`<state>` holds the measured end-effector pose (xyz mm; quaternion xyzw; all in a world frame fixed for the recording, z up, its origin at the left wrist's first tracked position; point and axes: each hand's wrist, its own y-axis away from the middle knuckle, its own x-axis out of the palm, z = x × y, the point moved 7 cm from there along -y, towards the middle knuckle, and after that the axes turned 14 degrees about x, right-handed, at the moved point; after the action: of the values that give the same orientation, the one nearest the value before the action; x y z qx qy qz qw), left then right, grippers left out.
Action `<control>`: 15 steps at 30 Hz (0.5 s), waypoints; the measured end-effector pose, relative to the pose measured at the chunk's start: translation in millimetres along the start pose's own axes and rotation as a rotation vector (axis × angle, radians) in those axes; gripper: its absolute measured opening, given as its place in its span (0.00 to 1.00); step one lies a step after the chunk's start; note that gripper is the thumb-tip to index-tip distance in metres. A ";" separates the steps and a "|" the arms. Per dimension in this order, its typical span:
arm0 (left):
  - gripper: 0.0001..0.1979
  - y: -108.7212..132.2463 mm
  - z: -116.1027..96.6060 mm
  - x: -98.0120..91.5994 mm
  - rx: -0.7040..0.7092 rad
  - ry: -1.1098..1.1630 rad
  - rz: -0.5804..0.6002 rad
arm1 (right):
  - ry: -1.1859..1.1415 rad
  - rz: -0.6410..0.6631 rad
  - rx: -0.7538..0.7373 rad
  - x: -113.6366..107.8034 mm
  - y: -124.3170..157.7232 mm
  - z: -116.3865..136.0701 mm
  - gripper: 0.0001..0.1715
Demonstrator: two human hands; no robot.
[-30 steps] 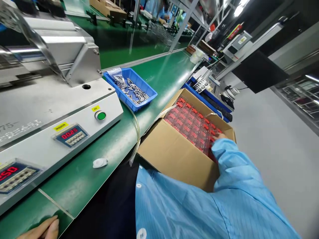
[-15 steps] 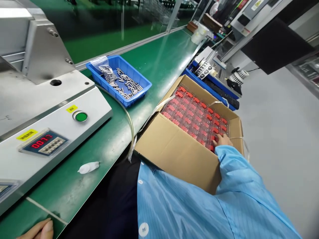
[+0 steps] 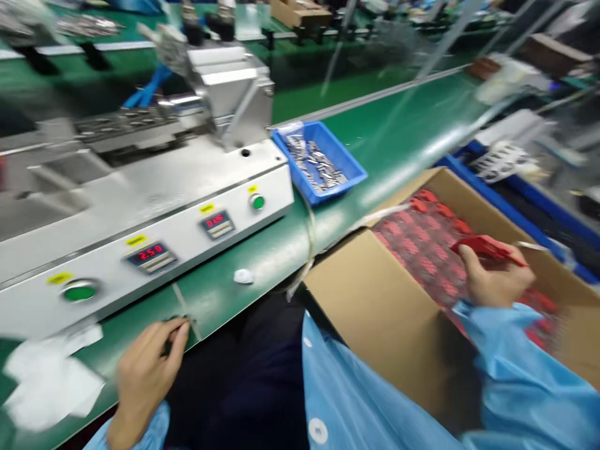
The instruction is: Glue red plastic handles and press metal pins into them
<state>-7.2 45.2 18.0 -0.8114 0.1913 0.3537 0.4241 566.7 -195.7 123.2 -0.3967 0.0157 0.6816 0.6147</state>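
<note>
A red plastic part (image 3: 485, 245), blurred by motion, is gripped between the thumb and fingers of my right hand (image 3: 499, 278). That hand is above an open cardboard box (image 3: 370, 300), where rows of similar red parts (image 3: 422, 240) lie in a clear tray. Over the green bench (image 3: 225, 306) near its front edge, my left hand (image 3: 147, 365) has its fingers curled, thumb and forefinger close together. Something small and dark shows at those fingertips, too unclear to name. Crumpled white paper or cloth (image 3: 51, 375) lies to the left of this hand.
A metal machine (image 3: 178, 181) with green buttons and red digital displays stands along the bench. Beside it is a blue bin (image 3: 340, 156) of small metal pins. A small white object (image 3: 243, 276) lies before the machine. A hose (image 3: 310, 231) runs down between bin and box.
My right hand has lifted a red part up from the tray. The view has swung left, showing more of the machine and my left hand, whose fingers stay curled.
</note>
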 end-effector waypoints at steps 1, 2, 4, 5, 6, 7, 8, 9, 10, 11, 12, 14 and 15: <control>0.05 -4.3 -0.9 1.4 -0.002 -0.028 0.016 | -0.063 0.055 -0.043 20.5 13.0 31.3 0.23; 0.06 -7.7 -0.1 1.8 -0.021 -0.036 0.013 | -0.130 0.174 -0.125 42.6 31.1 66.7 0.21; 0.08 -11.7 2.4 0.9 -0.082 -0.008 -0.015 | -0.219 0.542 -0.315 87.1 82.8 137.4 0.12; 0.08 -12.6 2.6 -0.1 -0.121 0.020 -0.037 | -0.280 0.709 -0.399 104.1 112.9 168.8 0.07; 0.09 -13.3 1.3 -0.7 -0.156 0.067 -0.058 | -0.343 0.903 -0.475 120.2 145.9 196.8 0.04; 0.09 -13.9 -1.8 -0.8 -0.185 0.133 -0.076 | -0.425 1.048 -0.521 132.6 176.2 220.5 0.04; 0.10 -14.9 -6.8 -0.3 -0.200 0.216 -0.088 | -0.507 1.159 -0.548 143.3 203.6 240.1 0.05; 0.12 -16.2 -13.3 0.6 -0.199 0.309 -0.095 | -0.577 1.241 -0.560 153.1 227.8 256.0 0.06; 0.16 -17.4 -20.3 1.4 -0.191 0.396 -0.098 | -0.638 1.298 -0.566 161.6 248.7 268.4 0.06; 0.18 -18.3 -26.5 1.8 -0.183 0.463 -0.099 | -0.689 1.343 -0.575 168.3 266.5 277.9 0.07; 0.20 -18.3 -30.8 1.7 -0.186 0.505 -0.101 | -0.728 1.378 -0.584 173.0 280.8 284.3 0.08; 0.19 -15.9 -33.1 1.2 -0.221 0.515 -0.106 | -0.771 1.423 -0.603 176.5 299.2 289.2 0.10; 0.18 -14.1 -31.8 1.6 -0.245 0.494 -0.104 | -0.767 1.425 -0.608 177.2 303.1 287.9 0.10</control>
<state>15.6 26.9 37.0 -0.9269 0.2028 0.1436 0.2812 171.3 23.2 79.8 -0.1822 -0.1308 0.9660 -0.1289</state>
